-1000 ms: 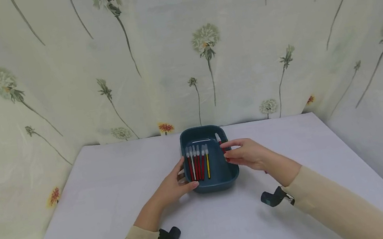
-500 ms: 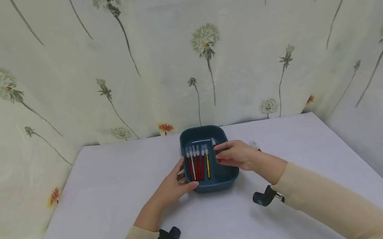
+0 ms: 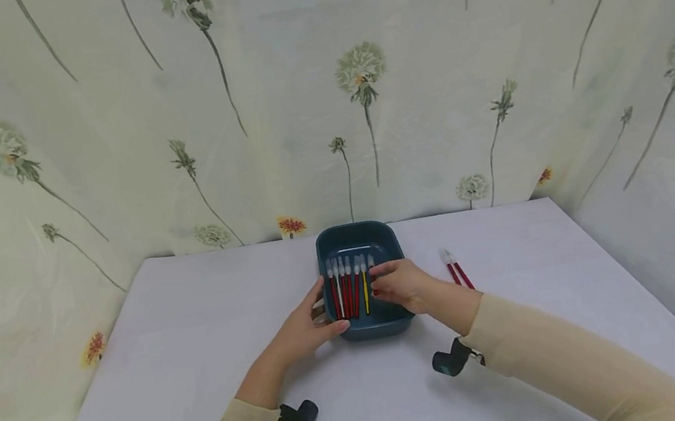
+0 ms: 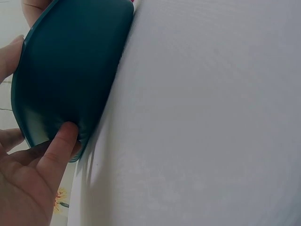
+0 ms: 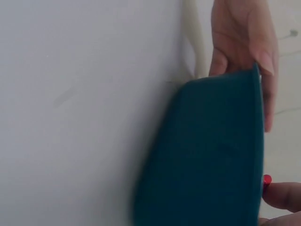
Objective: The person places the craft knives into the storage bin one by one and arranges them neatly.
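A dark teal tray (image 3: 375, 331) stands at the back middle of the table. My left hand (image 3: 305, 326) holds its left front corner, thumb on the rim and fingers along the outer wall. Inside, on the left, several slim pen-like sticks (image 3: 352, 296) with clear caps lie side by side, mostly red, one whitish, one yellow (image 3: 367, 300). My right hand (image 3: 404, 284) reaches over the right rim and pinches another red pen-like stick (image 3: 371, 261) just right of the yellow one. Its red end (image 5: 266, 180) peeks above the rim in the right wrist view; fingers hide much of it.
Two more red sticks (image 3: 461, 272) with clear caps lie on the white table (image 3: 366, 402) to the right of the tray, behind my right forearm. A curtain (image 3: 274, 140) with dandelion prints hangs behind the table. A small black camera (image 3: 450, 361) sits at each wrist.
My right hand has moved left across the tray with the red stick, from the right wall to beside the yellow one. The two sticks on the table have come into view. My left hand stays put.
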`<control>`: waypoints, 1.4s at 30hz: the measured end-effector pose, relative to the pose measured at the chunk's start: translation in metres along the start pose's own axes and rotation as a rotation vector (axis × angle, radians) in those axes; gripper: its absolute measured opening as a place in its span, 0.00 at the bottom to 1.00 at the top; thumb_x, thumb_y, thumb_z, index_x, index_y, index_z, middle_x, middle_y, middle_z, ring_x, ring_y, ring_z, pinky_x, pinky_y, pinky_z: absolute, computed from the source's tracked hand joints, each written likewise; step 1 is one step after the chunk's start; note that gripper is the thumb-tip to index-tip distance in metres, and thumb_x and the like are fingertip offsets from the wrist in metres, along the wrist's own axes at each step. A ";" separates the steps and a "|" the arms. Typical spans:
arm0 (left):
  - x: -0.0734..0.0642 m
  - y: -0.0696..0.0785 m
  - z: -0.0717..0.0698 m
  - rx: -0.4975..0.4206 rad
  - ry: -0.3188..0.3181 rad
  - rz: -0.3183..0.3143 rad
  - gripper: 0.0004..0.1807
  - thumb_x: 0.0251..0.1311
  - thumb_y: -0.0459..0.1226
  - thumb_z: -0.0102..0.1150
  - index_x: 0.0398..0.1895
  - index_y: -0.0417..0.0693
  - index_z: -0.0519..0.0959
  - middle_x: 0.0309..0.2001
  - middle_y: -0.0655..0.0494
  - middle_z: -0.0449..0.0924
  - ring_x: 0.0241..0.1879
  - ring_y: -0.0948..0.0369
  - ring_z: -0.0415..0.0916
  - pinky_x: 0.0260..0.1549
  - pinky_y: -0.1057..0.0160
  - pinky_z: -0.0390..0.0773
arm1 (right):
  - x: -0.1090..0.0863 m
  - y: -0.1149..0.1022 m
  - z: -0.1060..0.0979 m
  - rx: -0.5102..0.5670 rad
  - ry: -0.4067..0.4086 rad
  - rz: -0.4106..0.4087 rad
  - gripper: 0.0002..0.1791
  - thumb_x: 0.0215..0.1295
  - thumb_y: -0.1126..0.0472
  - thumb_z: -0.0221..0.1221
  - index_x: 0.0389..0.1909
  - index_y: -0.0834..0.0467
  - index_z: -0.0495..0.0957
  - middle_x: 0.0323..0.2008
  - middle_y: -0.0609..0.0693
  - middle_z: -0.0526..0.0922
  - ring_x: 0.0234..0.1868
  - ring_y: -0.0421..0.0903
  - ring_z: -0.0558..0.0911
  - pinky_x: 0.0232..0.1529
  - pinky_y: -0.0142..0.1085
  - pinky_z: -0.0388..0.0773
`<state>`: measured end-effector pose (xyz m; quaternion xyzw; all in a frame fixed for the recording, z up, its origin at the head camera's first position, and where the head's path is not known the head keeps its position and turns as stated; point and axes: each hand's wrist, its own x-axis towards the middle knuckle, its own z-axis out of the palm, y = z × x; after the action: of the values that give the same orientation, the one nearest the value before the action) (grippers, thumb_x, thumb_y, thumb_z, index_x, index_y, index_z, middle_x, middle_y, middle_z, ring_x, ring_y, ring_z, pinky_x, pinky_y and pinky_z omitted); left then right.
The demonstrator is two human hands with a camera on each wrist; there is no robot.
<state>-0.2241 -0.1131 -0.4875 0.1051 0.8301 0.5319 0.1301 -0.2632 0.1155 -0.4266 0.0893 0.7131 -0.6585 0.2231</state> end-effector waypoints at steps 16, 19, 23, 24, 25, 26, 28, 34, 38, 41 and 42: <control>-0.002 0.004 -0.002 -0.005 -0.008 0.008 0.56 0.58 0.49 0.71 0.82 0.59 0.44 0.77 0.45 0.54 0.70 0.45 0.64 0.61 0.49 0.73 | 0.010 0.007 0.007 -0.083 0.070 0.003 0.22 0.72 0.75 0.51 0.65 0.68 0.70 0.63 0.66 0.70 0.50 0.53 0.77 0.60 0.45 0.77; -0.003 0.004 -0.001 -0.003 -0.006 0.004 0.56 0.58 0.49 0.71 0.82 0.59 0.44 0.78 0.45 0.53 0.70 0.45 0.64 0.61 0.49 0.73 | 0.011 0.008 0.009 -0.085 0.080 0.010 0.22 0.72 0.75 0.51 0.66 0.68 0.70 0.63 0.66 0.70 0.51 0.54 0.77 0.61 0.45 0.77; -0.003 0.004 -0.001 -0.001 -0.003 0.002 0.56 0.59 0.49 0.71 0.82 0.59 0.44 0.78 0.44 0.53 0.70 0.45 0.64 0.62 0.48 0.73 | 0.014 0.009 0.011 -0.080 0.095 0.030 0.23 0.72 0.75 0.51 0.66 0.66 0.70 0.63 0.65 0.70 0.51 0.54 0.77 0.60 0.44 0.77; -0.003 0.004 -0.001 -0.001 -0.002 0.002 0.56 0.58 0.49 0.71 0.82 0.59 0.44 0.77 0.44 0.53 0.70 0.45 0.64 0.62 0.48 0.73 | 0.015 0.010 0.011 -0.080 0.100 0.034 0.23 0.72 0.75 0.51 0.66 0.66 0.70 0.63 0.65 0.70 0.51 0.54 0.77 0.60 0.44 0.77; -0.003 0.003 -0.001 -0.001 -0.002 0.002 0.56 0.58 0.49 0.71 0.82 0.59 0.44 0.77 0.44 0.53 0.70 0.45 0.64 0.62 0.48 0.73 | 0.016 0.011 0.011 -0.081 0.104 0.037 0.23 0.71 0.75 0.51 0.66 0.66 0.70 0.63 0.65 0.70 0.50 0.53 0.77 0.59 0.44 0.77; -0.003 0.003 -0.001 -0.001 -0.001 0.002 0.56 0.58 0.49 0.71 0.82 0.59 0.44 0.77 0.44 0.53 0.70 0.45 0.64 0.62 0.49 0.73 | 0.016 0.011 0.011 -0.080 0.109 0.040 0.23 0.71 0.75 0.51 0.66 0.66 0.71 0.63 0.64 0.71 0.50 0.53 0.77 0.59 0.43 0.77; -0.003 0.003 -0.001 -0.005 -0.002 -0.001 0.56 0.58 0.49 0.71 0.82 0.59 0.44 0.77 0.44 0.53 0.70 0.45 0.64 0.61 0.49 0.73 | 0.017 0.012 0.012 -0.084 0.114 0.039 0.23 0.70 0.76 0.51 0.65 0.66 0.71 0.62 0.65 0.71 0.48 0.52 0.76 0.57 0.43 0.78; -0.002 0.003 -0.001 -0.012 -0.004 -0.004 0.56 0.59 0.49 0.71 0.82 0.59 0.44 0.78 0.44 0.53 0.70 0.45 0.64 0.61 0.49 0.73 | 0.016 0.013 0.014 -0.110 0.139 0.037 0.22 0.69 0.76 0.52 0.63 0.65 0.73 0.58 0.64 0.73 0.44 0.52 0.75 0.52 0.41 0.77; -0.003 0.003 -0.001 -0.018 -0.005 -0.002 0.56 0.59 0.48 0.71 0.82 0.58 0.44 0.77 0.45 0.53 0.70 0.45 0.64 0.62 0.49 0.73 | 0.015 0.013 0.015 -0.134 0.163 0.021 0.23 0.67 0.76 0.53 0.63 0.65 0.74 0.50 0.61 0.76 0.40 0.51 0.76 0.48 0.41 0.76; -0.003 0.003 -0.001 -0.017 -0.006 0.001 0.56 0.58 0.49 0.72 0.82 0.58 0.44 0.77 0.45 0.54 0.70 0.45 0.64 0.62 0.49 0.73 | 0.014 0.014 0.015 -0.137 0.175 0.004 0.23 0.66 0.76 0.54 0.63 0.65 0.74 0.46 0.59 0.76 0.38 0.49 0.75 0.47 0.41 0.76; -0.003 0.004 -0.001 -0.019 -0.008 0.003 0.56 0.58 0.49 0.72 0.82 0.58 0.44 0.77 0.45 0.54 0.70 0.45 0.64 0.62 0.49 0.73 | 0.014 0.014 0.015 -0.133 0.178 -0.001 0.24 0.66 0.76 0.54 0.63 0.64 0.75 0.45 0.58 0.75 0.38 0.49 0.75 0.48 0.41 0.77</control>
<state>-0.2217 -0.1134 -0.4836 0.1071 0.8245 0.5394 0.1337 -0.2669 0.1003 -0.4459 0.1321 0.7722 -0.5995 0.1638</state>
